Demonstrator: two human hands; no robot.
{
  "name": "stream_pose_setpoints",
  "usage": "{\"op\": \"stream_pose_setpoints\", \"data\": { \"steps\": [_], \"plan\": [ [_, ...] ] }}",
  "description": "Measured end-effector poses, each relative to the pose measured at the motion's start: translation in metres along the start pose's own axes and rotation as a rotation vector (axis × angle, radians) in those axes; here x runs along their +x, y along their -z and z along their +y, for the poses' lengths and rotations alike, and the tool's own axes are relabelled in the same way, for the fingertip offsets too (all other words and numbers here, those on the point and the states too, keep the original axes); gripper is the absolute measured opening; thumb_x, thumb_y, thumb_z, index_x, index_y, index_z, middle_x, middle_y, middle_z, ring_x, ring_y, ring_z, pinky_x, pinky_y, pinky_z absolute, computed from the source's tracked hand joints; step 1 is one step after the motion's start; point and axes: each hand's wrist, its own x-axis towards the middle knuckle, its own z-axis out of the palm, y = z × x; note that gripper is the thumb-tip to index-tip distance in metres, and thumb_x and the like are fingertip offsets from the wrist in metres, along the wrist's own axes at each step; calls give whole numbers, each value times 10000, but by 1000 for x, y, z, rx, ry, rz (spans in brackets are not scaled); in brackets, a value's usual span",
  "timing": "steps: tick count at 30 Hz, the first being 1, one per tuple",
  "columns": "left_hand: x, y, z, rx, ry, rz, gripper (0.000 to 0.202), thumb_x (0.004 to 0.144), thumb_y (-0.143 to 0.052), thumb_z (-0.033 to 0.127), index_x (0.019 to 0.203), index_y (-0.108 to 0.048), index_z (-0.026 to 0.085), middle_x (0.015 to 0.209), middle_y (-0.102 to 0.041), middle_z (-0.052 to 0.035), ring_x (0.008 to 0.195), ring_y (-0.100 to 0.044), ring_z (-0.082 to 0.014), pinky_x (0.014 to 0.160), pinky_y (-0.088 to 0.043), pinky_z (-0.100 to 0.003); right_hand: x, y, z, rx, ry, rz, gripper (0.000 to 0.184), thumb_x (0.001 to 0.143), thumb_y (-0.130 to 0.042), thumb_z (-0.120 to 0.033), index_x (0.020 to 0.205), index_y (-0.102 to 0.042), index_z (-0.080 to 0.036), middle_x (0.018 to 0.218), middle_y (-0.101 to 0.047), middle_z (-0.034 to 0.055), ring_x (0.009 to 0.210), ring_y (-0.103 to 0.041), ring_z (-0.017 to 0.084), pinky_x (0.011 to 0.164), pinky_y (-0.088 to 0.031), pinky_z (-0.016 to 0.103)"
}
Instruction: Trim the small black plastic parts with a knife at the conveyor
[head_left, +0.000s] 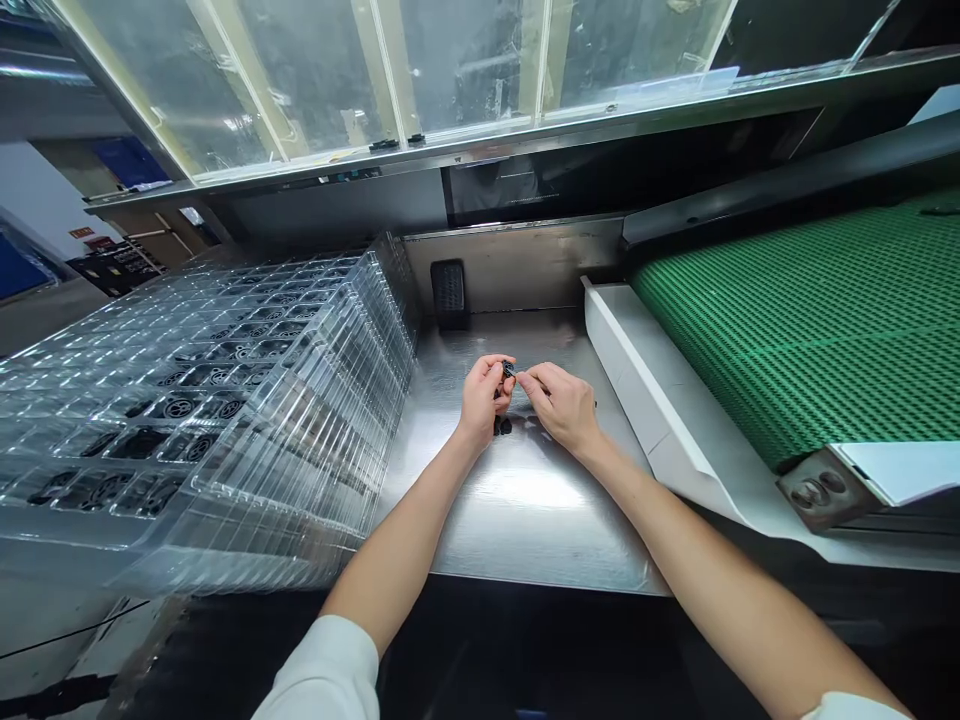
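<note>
Over the shiny metal tray (517,530), my left hand (482,397) pinches a small black part (508,369) between thumb and fingers. It looks rounded, but its exact kind is too small to make out. My right hand (561,403) is closed, thumb and forefinger pressed together right beside the part; whatever they grip, if anything, is hidden. Below my left hand, a few more small black pieces (502,426) show against the metal; whether they lie on it or are held is unclear.
A tall stack of clear plastic trays (300,400) stands at left, with round black parts (180,407) in its top pockets. At right, a white guard (652,420) edges a green mesh conveyor belt (810,320). Clear panels (465,70) hang across the back.
</note>
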Motion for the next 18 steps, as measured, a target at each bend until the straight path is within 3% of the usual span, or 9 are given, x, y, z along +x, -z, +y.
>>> {"op": "stream_pose_setpoints", "data": {
  "steps": [18],
  "plan": [
    [1, 1, 0, -21, -13, -4, 344, 853, -744, 445, 1008, -630, 161, 620, -476, 54, 421, -233, -17, 430, -128, -172, 2, 4, 1, -47, 27, 14, 493, 1094, -420, -530, 809, -662, -210, 763, -652, 27, 657, -558, 149, 603, -303, 301]
  ]
}}
